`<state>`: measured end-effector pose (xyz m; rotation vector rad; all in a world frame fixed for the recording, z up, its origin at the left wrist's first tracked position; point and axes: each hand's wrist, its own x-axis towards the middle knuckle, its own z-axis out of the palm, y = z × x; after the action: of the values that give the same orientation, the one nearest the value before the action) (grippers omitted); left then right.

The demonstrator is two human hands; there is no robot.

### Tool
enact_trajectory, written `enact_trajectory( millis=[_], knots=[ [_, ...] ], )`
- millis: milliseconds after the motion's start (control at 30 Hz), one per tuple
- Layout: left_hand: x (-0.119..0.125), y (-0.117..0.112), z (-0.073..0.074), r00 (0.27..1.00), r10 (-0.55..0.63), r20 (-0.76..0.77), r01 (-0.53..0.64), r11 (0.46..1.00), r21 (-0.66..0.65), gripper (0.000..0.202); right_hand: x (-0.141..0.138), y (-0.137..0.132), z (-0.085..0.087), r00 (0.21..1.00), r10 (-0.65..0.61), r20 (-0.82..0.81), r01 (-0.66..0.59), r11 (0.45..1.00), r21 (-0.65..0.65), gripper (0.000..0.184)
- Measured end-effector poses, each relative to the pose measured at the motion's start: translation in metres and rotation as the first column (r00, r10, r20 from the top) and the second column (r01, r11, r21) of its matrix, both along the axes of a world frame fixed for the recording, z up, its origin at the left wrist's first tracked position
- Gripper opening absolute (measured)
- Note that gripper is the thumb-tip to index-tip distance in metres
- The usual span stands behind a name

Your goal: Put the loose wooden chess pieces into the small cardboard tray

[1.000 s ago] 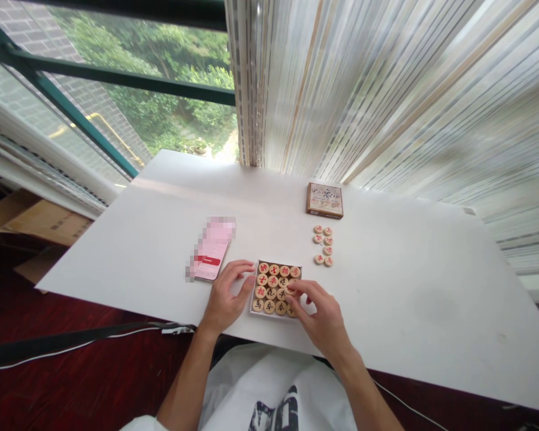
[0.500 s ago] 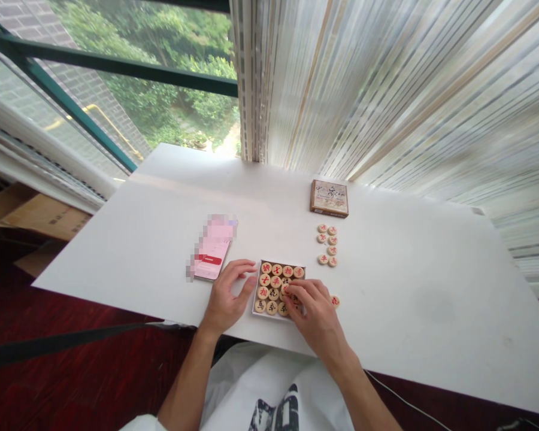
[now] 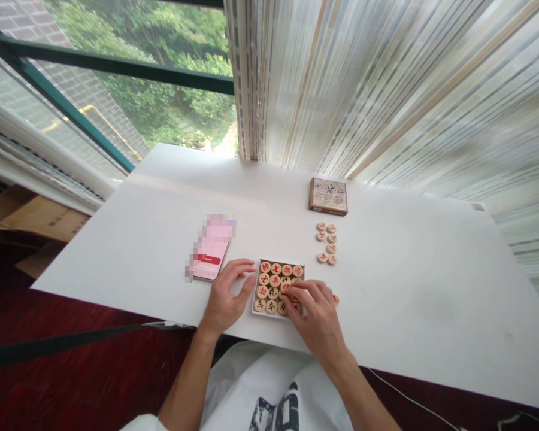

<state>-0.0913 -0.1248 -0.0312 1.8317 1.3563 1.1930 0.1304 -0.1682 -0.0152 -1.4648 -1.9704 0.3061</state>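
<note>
A shallow open box [image 3: 269, 315] stands near the table's front edge, filled with rows of round wooden Chinese chess pieces marked in red and black. My right hand [image 3: 318, 311] reaches over the box's right side, thumb and fingertips pinched on a red-marked Chinese chess piece [image 3: 286, 287] above the other pieces. Its fingers hide part of the right-hand rows. Beside the box's left wall, my left hand [image 3: 228, 296] rests with fingers apart, holding nothing. One red-marked piece [image 3: 336, 299] lies on the table, partly behind my right hand.
Several red-marked pieces [image 3: 332, 238] lie in two loose columns beyond the box, to the right. Behind them sits a closed brown-edged box lid or carton [image 3: 328, 196]. A phone [image 3: 212, 251] lies left of the box on the white table [image 3: 408, 269]. Curtains and a window border the far side.
The right fingers have shifted slightly, so the red-marked piece in their pinch shows more clearly. My left hand stays in place. The camera view has moved very slightly.
</note>
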Motion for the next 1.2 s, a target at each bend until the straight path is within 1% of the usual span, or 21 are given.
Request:
enact_trajectory(
  millis=[133,433,700,1200],
  knots=[
    [0.0003,-0.0007,0.0008,1.0,-0.007,-0.008,0.007,1.0,-0.008,0.014,-0.0014,0.002,-0.0009,1.0,-0.013,0.018,0.013,1.0,0.013,0.008],
    [0.0024,-0.0002,-0.0002,1.0,-0.013,-0.018,0.013,1.0,-0.007,0.013,-0.0028,0.0015,-0.0007,0.999,-0.033,-0.003,0.033,0.999,0.036,0.015],
    [0.0039,-0.0001,0.0002,0.999,-0.023,-0.043,0.024,1.0,0.008,0.017,-0.0046,0.0,-0.0005,0.997,-0.072,-0.006,0.072,0.996,0.055,0.013],
    [0.0049,0.0003,0.0009,0.998,-0.043,-0.042,0.042,0.999,-0.02,0.016,-0.0091,0.0022,-0.005,0.993,-0.119,0.024,0.117,0.99,0.074,0.015]
  ],
)
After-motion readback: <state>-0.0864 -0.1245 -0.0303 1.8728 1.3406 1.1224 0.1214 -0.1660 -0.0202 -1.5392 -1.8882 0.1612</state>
